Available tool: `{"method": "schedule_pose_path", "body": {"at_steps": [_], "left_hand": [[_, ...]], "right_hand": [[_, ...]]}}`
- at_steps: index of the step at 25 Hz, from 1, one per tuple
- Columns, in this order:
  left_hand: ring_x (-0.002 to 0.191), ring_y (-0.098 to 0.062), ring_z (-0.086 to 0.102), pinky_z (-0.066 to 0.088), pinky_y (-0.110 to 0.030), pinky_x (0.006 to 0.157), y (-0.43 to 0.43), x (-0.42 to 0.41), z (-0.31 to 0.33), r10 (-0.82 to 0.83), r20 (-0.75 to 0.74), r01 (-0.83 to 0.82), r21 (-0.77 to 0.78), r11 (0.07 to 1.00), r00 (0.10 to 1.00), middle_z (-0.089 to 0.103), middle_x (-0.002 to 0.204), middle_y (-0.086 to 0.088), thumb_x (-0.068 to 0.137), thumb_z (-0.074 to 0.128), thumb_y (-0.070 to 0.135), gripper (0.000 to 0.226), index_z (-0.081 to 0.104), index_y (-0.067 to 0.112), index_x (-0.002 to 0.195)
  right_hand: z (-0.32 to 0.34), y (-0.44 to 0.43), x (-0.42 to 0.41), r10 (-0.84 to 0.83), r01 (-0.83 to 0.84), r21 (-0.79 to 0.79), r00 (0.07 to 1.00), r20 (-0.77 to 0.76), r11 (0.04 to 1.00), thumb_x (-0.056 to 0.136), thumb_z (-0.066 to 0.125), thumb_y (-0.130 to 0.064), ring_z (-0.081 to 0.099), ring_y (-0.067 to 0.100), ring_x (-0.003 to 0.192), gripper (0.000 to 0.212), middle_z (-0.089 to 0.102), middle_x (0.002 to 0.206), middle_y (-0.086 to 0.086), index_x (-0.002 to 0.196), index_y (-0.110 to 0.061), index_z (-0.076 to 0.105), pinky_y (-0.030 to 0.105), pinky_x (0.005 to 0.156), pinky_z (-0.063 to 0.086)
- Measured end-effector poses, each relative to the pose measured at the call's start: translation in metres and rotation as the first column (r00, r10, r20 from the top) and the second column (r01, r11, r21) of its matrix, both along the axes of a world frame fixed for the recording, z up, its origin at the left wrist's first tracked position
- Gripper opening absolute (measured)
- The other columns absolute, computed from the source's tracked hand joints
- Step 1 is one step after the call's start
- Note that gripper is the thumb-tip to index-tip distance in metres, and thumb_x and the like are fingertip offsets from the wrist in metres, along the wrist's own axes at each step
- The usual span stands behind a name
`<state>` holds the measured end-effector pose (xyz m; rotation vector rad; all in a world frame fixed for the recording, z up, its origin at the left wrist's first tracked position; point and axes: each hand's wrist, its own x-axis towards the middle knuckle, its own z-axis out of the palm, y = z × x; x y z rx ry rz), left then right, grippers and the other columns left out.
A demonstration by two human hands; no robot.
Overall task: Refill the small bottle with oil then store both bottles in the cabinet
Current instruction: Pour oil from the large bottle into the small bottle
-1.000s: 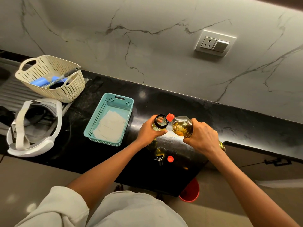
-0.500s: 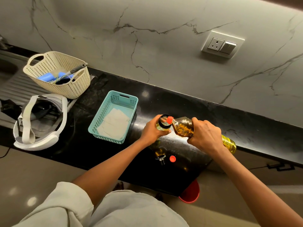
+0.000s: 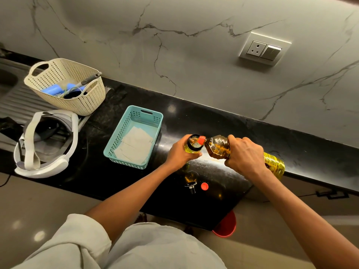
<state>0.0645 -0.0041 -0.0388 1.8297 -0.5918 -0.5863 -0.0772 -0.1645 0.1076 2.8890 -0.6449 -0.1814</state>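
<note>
My left hand (image 3: 180, 153) grips the small glass bottle (image 3: 192, 145), which stands upright with its mouth open. My right hand (image 3: 245, 157) holds the large plastic oil bottle (image 3: 218, 147) tipped on its side, with its red neck over the small bottle's mouth. The large bottle's yellow-labelled base (image 3: 274, 164) sticks out behind my right hand. On the black counter (image 3: 223, 208) nearer to me lie a dark metal stopper (image 3: 191, 186) and a red cap (image 3: 204, 186).
A teal basket (image 3: 147, 115) with paper sheets stands left of my hands. Further left are a cream basket (image 3: 66, 88) with blue items and a white headset (image 3: 44, 144). A red bucket (image 3: 225, 226) shows below the counter's edge. Cabinet handle (image 3: 332, 195) at right.
My right hand has tipped the large bottle further and brought its red neck over the small bottle's mouth. The view has shifted slightly.
</note>
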Motion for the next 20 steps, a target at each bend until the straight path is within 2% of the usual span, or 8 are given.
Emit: {"method": "schedule_pose_path", "body": {"at_steps": [20], "left_hand": [[0.117, -0.014, 0.071, 0.058, -0.051, 0.104, -0.0029, -0.0033, -0.0007, -0.002, 0.000, 0.002, 0.023, 1.000, 1.000, 0.075, 0.123, 0.011, 0.075, 0.096, 0.037, 0.069, 0.062, 0.032, 0.135]], "right_hand": [[0.0002, -0.0041, -0.0027, -0.009, 0.009, -0.046, 1.000, -0.007, 0.999, 0.084, 0.084, -0.045, 0.061, 0.019, 0.094, 0.058, 0.070, 0.110, 0.001, 0.127, -0.021, 0.053, 0.031, 0.068, 0.040]]}}
